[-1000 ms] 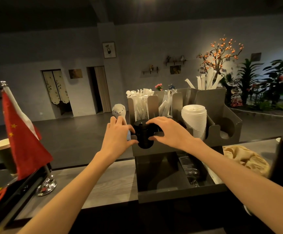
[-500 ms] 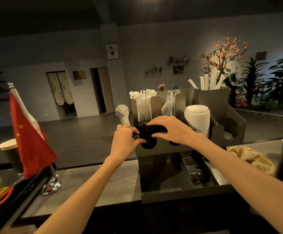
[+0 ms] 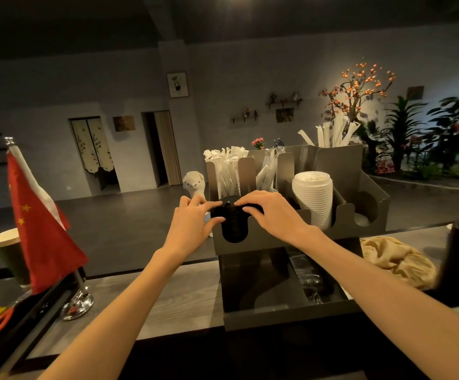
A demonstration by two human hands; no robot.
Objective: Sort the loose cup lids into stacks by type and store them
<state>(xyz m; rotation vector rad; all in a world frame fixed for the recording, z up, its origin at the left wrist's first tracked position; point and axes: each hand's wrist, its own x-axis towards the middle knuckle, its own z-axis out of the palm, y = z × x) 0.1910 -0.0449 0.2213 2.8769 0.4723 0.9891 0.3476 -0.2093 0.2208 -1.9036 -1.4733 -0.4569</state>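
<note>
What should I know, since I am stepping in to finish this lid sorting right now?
Left hand: fingers curled round the left side of the black lid stack.
Right hand: fingers resting on top of it.
Black lid stack sits in the leftmost front slot of the grey organizer; white lid stack stands in a slot further right.
Done: both stacks slotted.
Left: seat the black stack, let go. No loose lids visible.
</note>
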